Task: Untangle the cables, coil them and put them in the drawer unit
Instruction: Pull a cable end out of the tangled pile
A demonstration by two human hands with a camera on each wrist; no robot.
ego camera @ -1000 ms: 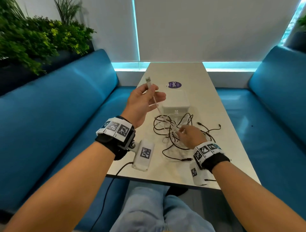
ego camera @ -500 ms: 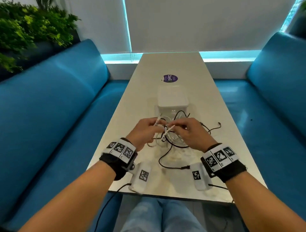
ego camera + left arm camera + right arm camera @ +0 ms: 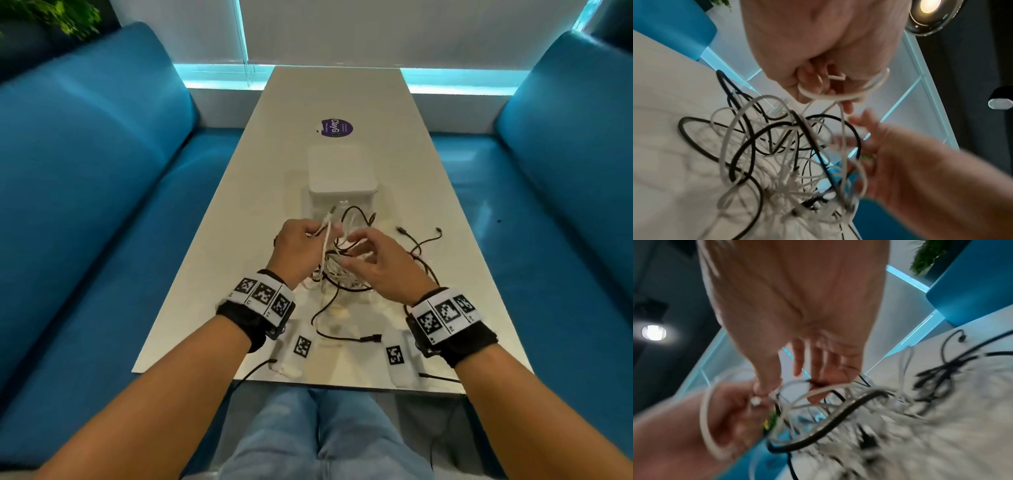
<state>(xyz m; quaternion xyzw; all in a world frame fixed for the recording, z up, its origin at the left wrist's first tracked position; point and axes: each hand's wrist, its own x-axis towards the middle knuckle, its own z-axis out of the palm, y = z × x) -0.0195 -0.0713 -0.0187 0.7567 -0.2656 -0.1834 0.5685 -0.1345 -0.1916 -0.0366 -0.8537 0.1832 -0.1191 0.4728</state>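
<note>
Head view: cable tangle (image 3: 342,270) on bench (image 3: 239,219), between both hands, drawer unit (image 3: 340,178) just beyond fingers.
Left wrist: left hand (image 3: 818,48) clenched round white cable (image 3: 840,97) loop.
Right wrist: blurry, right hand (image 3: 797,321) fingers look spread, holding nothing.
Cables light, floppy, snaggy; best grab near plug end.

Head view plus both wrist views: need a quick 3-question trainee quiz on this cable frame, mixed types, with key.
1. True or false: the left hand grips a white cable.
2. Multiple choice: where is the drawer unit? A) on the blue seat B) on the table, just beyond the tangle of cables C) in the person's lap
3. Fill in: the loose plugs lying on the table to the right of the right hand belong to ____ cables.

Key: 1 true; 2 B; 3 black.
</note>
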